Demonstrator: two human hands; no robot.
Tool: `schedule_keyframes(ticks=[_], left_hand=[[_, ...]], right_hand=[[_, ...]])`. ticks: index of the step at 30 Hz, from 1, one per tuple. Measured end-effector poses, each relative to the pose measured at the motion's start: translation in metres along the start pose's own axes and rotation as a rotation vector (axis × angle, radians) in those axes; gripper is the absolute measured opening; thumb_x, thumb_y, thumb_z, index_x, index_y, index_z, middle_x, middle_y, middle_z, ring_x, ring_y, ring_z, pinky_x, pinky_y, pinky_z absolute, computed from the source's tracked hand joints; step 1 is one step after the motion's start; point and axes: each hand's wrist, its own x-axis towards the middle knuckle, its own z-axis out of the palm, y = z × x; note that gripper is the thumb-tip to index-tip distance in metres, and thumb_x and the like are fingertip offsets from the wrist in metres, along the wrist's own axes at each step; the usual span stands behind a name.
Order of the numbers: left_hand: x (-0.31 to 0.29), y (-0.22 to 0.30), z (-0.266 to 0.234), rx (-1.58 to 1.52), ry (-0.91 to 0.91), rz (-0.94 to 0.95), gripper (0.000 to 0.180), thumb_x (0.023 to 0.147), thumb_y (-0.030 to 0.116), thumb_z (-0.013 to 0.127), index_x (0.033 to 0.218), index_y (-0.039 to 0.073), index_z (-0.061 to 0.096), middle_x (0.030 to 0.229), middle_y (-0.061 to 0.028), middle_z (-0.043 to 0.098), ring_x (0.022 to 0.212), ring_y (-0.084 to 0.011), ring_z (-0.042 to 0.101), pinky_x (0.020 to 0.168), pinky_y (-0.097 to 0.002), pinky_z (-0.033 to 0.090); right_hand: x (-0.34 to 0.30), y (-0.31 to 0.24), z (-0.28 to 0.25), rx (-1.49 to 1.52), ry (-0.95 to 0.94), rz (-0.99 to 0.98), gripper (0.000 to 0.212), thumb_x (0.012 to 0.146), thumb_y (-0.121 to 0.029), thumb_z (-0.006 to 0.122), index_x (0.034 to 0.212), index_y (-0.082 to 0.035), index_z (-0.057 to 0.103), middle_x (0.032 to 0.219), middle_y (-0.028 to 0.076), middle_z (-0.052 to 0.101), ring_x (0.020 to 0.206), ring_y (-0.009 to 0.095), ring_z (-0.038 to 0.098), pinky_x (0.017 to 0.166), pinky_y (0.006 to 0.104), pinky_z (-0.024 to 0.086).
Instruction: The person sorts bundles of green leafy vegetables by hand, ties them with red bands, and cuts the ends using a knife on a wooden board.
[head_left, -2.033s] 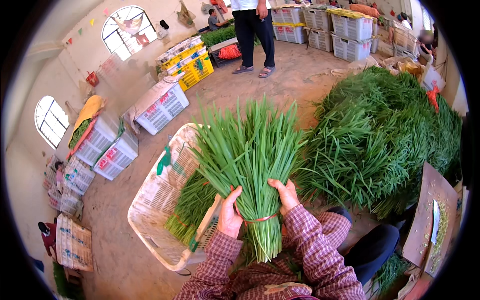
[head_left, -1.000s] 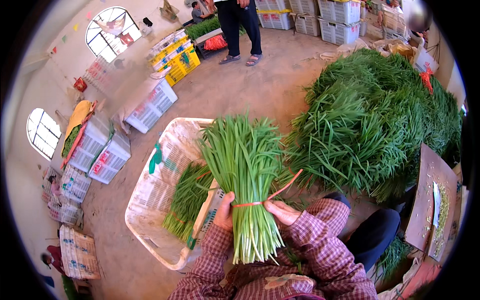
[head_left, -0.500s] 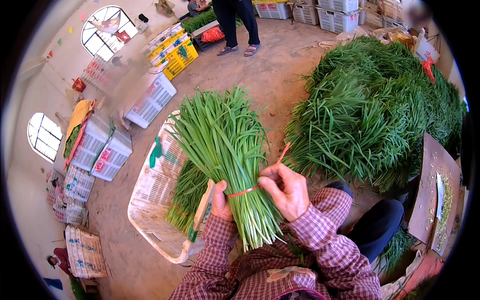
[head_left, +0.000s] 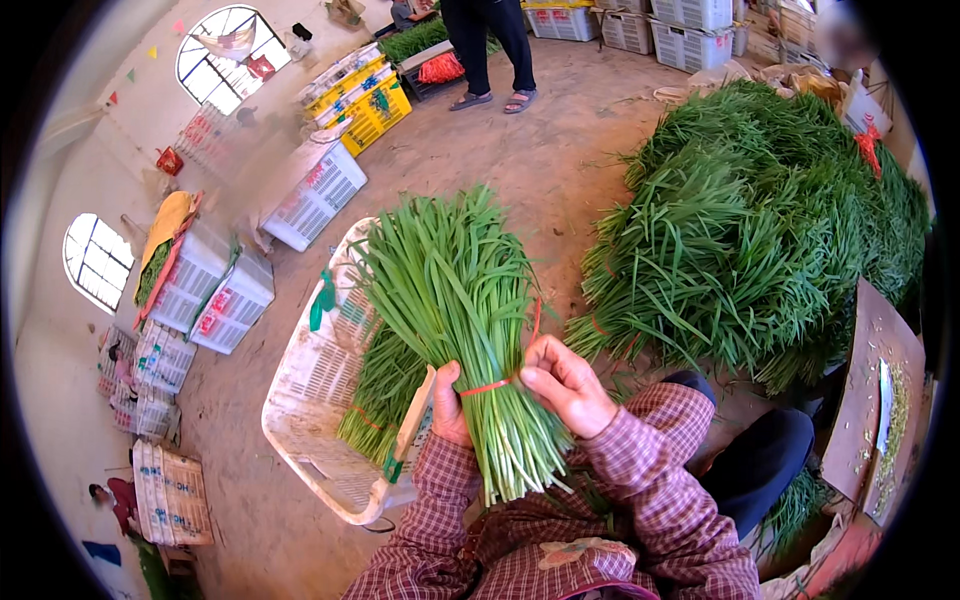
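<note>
A thick bunch of garlic chives (head_left: 450, 290) is held up in front of me, leaves pointing away and pale cut stalks toward my lap. My left hand (head_left: 452, 405) is wrapped round its left side, thumb on top. A red tie (head_left: 487, 388) circles the stalks. At the bunch's right side, my right hand (head_left: 568, 385) pinches this tie between thumb and fingers, and its loose end sticks up past them. Beyond my left forearm stands a dirty white plastic crate (head_left: 300, 420), where tied chives (head_left: 385, 385) lie.
A large heap of chives (head_left: 740, 230) covers the floor on my right. Near my right knee, a board (head_left: 850, 400) carries a knife (head_left: 884, 405) and trimmings. White crates (head_left: 315, 195) and yellow crates (head_left: 375, 110) line the left and back. A person (head_left: 490, 45) stands ahead.
My right hand has turned slightly and drawn closer to the bunch. The tie's loose end now stands more upright, nearer the leaves. My left hand keeps its grip.
</note>
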Motion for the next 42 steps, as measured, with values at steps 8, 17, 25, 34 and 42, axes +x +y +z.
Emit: schedule_keyframes(ticks=[8, 17, 25, 34, 42], left_hand=[[-0.003, 0.023, -0.005, 0.130, 0.045, 0.048, 0.066, 0.080, 0.032, 0.065, 0.132, -0.006, 0.046, 0.121, -0.0214, 0.060, 0.107, -0.0338, 0.061, 0.094, -0.0463, 0.051], [-0.001, 0.006, -0.014, 0.131, 0.051, 0.077, 0.053, 0.082, 0.018, 0.065, 0.129, -0.003, 0.049, 0.122, -0.0150, 0.061, 0.108, -0.0269, 0.062, 0.097, -0.0411, 0.050], [-0.004, 0.000, -0.010, 0.158, 0.143, 0.129, 0.067, 0.088, 0.045, 0.066, 0.134, 0.001, 0.046, 0.126, -0.0164, 0.058, 0.111, -0.0304, 0.059, 0.100, -0.0448, 0.048], [-0.005, 0.008, -0.005, 0.081, 0.145, 0.069, 0.051, 0.087, 0.022, 0.069, 0.129, 0.001, 0.050, 0.122, -0.0143, 0.061, 0.107, -0.0271, 0.062, 0.095, -0.0413, 0.052], [-0.004, -0.006, 0.007, 0.291, 0.186, 0.233, 0.044, 0.085, 0.009, 0.070, 0.125, 0.004, 0.054, 0.116, -0.0078, 0.063, 0.105, -0.0200, 0.061, 0.092, -0.0355, 0.052]], right_hand=[[-0.022, -0.046, -0.020, -0.795, -0.469, -0.096, 0.024, 0.094, -0.027, 0.060, 0.095, -0.004, 0.064, 0.077, 0.013, 0.066, 0.065, 0.025, 0.065, 0.064, 0.0367, 0.052], [0.023, -0.017, 0.024, -0.924, 0.311, -0.373, 0.017, 0.086, -0.012, 0.067, 0.097, -0.001, 0.060, 0.080, 0.011, 0.060, 0.067, 0.021, 0.062, 0.059, 0.0344, 0.049], [0.000, 0.001, 0.022, -0.501, 0.248, -0.356, 0.010, 0.094, -0.007, 0.057, 0.099, 0.000, 0.052, 0.084, 0.010, 0.060, 0.077, 0.016, 0.061, 0.072, 0.0294, 0.049], [-0.024, -0.063, -0.030, -0.258, -0.757, 0.412, 0.021, 0.099, -0.025, 0.055, 0.100, -0.003, 0.056, 0.078, 0.000, 0.059, 0.072, 0.010, 0.055, 0.068, 0.0280, 0.047], [0.021, -0.049, 0.025, -0.782, 0.105, -0.339, 0.015, 0.085, -0.009, 0.065, 0.097, 0.000, 0.061, 0.081, 0.014, 0.064, 0.071, 0.031, 0.064, 0.063, 0.0376, 0.052]])
